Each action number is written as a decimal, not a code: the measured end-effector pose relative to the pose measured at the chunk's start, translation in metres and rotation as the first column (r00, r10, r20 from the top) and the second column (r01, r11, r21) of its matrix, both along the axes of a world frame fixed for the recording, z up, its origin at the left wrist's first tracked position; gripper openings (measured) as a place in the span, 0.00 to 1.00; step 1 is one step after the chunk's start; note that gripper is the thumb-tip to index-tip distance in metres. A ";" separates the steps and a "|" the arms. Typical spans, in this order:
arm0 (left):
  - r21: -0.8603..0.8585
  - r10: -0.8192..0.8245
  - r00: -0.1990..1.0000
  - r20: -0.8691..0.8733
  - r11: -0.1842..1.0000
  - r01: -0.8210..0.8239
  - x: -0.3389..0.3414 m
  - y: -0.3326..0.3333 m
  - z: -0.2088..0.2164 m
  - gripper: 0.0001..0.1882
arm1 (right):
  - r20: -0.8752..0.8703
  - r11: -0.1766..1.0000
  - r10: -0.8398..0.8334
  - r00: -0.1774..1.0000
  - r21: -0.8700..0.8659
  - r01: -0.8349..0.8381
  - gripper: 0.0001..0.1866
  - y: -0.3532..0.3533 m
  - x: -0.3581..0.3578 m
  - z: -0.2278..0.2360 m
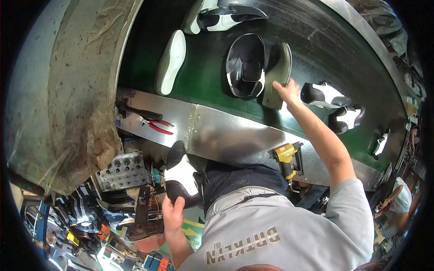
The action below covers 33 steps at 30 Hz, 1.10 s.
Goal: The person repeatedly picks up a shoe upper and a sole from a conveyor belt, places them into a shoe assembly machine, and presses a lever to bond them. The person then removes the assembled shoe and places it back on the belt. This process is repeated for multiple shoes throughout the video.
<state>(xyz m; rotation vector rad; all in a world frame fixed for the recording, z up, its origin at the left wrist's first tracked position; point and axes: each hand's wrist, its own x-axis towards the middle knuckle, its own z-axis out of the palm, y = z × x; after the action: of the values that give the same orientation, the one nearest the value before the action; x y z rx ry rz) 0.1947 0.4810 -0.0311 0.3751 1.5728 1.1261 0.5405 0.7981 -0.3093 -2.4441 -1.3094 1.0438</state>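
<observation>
My left hand (173, 214) is closed around one end of a black-and-white shoe (184, 177), held low beside my body, off the near edge of the bench. Over the dark green belt, my right hand (289, 92) has its thumb on an olive-grey, sole-shaped piece (277, 67) and its fingers at the piece's right edge. Just left of that piece lies a black shoe upper (245, 61) with white trim, its opening facing up. A pale sole-shaped piece (172, 62) rests farther left. To the right of my right hand sits another black-and-white shoe (326, 95).
A metal ledge (226, 131) borders the belt. On it are red-handled pliers (158, 126), a hammer (142, 112) and a yellow nail gun (287, 158). More shoes (226, 19) stand far left; others (347, 118) lie right. A control panel (123, 170) is below left.
</observation>
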 end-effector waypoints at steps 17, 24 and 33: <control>0.012 0.128 0.653 0.746 0.978 -0.206 0.051 0.027 -0.086 0.17 | -0.672 0.887 0.268 0.690 0.452 0.097 0.27 -0.088 0.011 0.160; -0.039 0.210 0.547 0.810 0.951 -0.307 0.062 0.024 -0.099 0.15 | -0.973 0.887 -0.209 0.100 -0.146 0.439 0.19 -0.131 -0.020 0.153; -0.103 0.333 0.650 0.684 0.925 -0.366 0.074 0.029 -0.106 0.23 | -0.952 0.898 -0.300 0.070 -0.256 0.358 0.25 -0.147 -0.037 0.161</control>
<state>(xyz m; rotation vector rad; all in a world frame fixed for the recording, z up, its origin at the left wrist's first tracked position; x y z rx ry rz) 0.2689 0.5098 -0.1370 -0.3374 0.9492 1.3890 0.5034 0.6511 -0.1483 -1.1684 -0.2168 1.8708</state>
